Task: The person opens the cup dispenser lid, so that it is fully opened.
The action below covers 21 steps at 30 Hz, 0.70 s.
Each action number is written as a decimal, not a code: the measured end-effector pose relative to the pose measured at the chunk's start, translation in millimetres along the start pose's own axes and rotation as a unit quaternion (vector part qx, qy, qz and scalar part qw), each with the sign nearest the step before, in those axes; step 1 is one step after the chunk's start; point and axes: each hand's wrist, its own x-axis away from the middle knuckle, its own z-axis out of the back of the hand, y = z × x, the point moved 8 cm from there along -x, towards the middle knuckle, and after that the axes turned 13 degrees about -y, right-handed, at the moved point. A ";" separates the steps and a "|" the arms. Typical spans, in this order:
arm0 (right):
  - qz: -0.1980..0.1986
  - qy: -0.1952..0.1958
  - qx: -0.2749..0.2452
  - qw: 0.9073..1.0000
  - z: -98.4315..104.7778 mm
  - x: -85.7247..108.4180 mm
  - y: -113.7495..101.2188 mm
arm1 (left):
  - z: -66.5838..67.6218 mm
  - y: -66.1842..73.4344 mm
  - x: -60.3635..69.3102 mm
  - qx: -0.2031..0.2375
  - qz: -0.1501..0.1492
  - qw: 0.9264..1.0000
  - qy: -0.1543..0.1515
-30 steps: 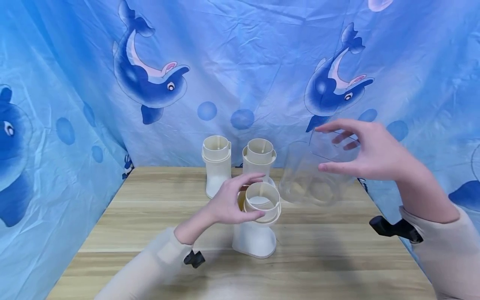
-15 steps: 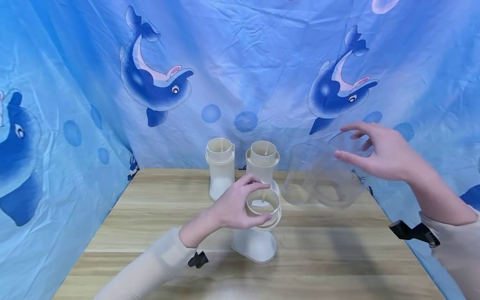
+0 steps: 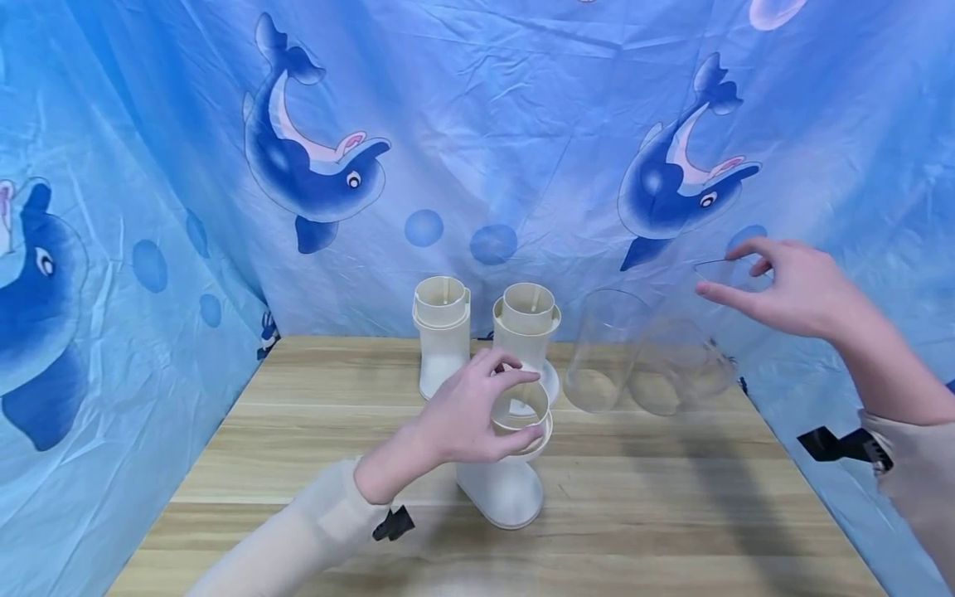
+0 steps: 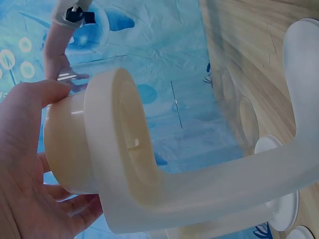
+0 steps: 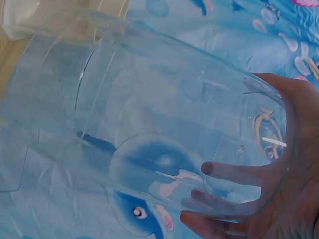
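Note:
My left hand grips the round cream collar at the top of a white plastic stand, thumb on the near side and fingers on the far side. The stand's broad rounded foot faces the front; I cannot tell whether it touches the table. At the right, my right hand holds a clear see-through cylinder by its upper end, raised above the table. In the right wrist view, its fingers show through the clear wall. The cylinder's lower end is hard to make out in the head view.
Two similar white stands are upright at the table's back. Right of them are clear cylinders, their outlines faint and overlapping. A blue dolphin-print curtain surrounds the wooden table at the back and sides.
My right hand has moved to the right with the clear cylinder, away from the stands. My left hand keeps its grip on the stand, which has shifted slightly toward the front. The head view shifted slightly.

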 end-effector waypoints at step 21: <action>-0.116 0.042 0.004 0.992 -2.9 -26.2 73.5 | 7.0 -7.5 5.8 -0.013 0.014 1.000 0.001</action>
